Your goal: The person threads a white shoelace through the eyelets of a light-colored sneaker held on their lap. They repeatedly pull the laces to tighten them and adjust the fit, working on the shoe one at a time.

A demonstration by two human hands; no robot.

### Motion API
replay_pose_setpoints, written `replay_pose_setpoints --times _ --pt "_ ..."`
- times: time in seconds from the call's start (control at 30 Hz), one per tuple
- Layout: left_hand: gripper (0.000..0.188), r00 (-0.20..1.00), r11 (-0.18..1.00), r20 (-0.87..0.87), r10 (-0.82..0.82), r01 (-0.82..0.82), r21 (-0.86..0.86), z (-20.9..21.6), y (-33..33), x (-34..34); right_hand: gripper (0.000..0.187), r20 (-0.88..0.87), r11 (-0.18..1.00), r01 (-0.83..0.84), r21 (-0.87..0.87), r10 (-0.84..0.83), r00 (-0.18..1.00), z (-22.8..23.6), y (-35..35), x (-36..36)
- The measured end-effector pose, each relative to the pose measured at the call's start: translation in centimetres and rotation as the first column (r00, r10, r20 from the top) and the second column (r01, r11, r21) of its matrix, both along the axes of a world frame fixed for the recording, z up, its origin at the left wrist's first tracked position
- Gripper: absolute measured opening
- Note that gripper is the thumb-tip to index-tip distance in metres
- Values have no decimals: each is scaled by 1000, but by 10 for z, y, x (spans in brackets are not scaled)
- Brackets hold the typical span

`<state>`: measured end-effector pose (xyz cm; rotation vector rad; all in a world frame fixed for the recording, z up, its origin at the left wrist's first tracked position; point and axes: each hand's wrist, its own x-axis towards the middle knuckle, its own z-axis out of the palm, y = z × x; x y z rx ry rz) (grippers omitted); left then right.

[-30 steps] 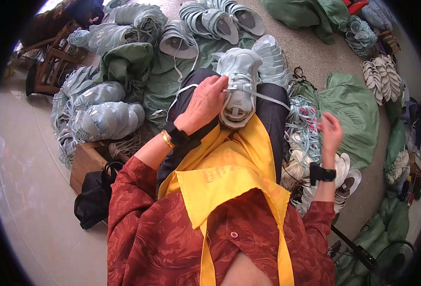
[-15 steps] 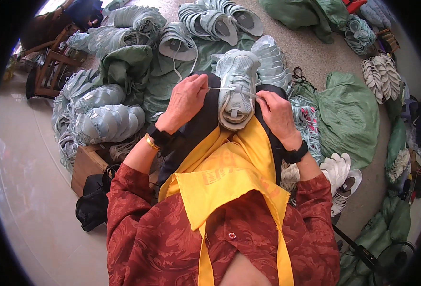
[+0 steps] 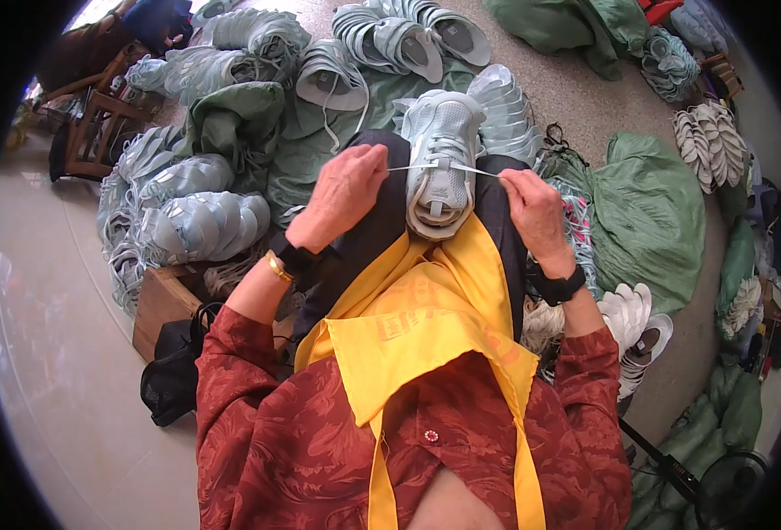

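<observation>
A pale grey-green sneaker (image 3: 443,132) rests between my knees, its tongue and toward-me end pointing at the yellow apron (image 3: 408,305). A light shoelace (image 3: 466,168) runs across its tongue and is stretched out to both sides. My left hand (image 3: 348,190) pinches the lace's left end, close to my dark trouser leg. On the other side, my right hand (image 3: 536,212) grips the right end between thumb and fingers. Both lengths of lace look straight and taut.
Stacked pale shoe uppers (image 3: 205,225) lie at the left, beside a wooden box (image 3: 163,309). More shoe uppers (image 3: 386,44) sit ahead on green cloth (image 3: 293,163). A green sack (image 3: 647,212) is at the right, near white shoe uppers (image 3: 625,318). A wooden chair (image 3: 99,132) stands far left.
My right hand has moved outward to the right, drawing more lace out from the shoe. My left hand stays almost in place, still holding its end.
</observation>
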<state>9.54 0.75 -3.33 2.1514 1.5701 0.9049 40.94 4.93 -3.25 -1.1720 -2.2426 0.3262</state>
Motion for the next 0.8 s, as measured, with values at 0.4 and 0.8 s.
replay_pose_setpoints --times 0.4,0.8 --pt "15 971 997 -234 41 -54 -52 -1 -14 -93 14 16 942 313 -122 -313 950 0 -10 108" --pt "12 913 934 -245 328 -351 -59 4 -33 -191 17 70 849 489 -199 -486 871 -23 -27 184"
